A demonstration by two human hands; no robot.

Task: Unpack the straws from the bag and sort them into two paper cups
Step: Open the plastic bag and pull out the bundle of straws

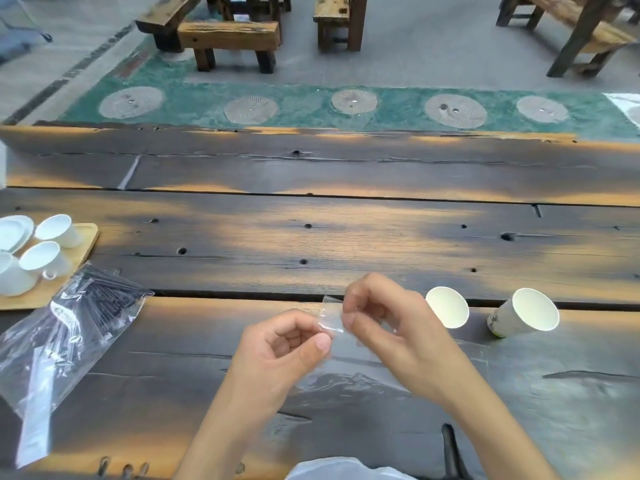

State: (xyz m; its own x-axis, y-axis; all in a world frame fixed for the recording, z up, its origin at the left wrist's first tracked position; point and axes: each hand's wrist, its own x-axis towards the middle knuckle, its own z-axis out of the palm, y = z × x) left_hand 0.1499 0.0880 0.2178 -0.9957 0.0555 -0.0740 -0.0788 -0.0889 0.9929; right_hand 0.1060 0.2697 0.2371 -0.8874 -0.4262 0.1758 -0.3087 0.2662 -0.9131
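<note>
Hands meet at lower centre: I see left hand (294, 344) and right hand (377, 323) pinching a clear bag (331, 315); paper cups (447, 307) stand right, bagged straws (100, 292) left.

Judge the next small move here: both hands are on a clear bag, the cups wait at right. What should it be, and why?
Probably pull the clear bag open at its top edge. The left hand and right hand each pinch that edge, and neither holds a straw. Both paper cups look empty, so sorting cannot start yet.
</note>
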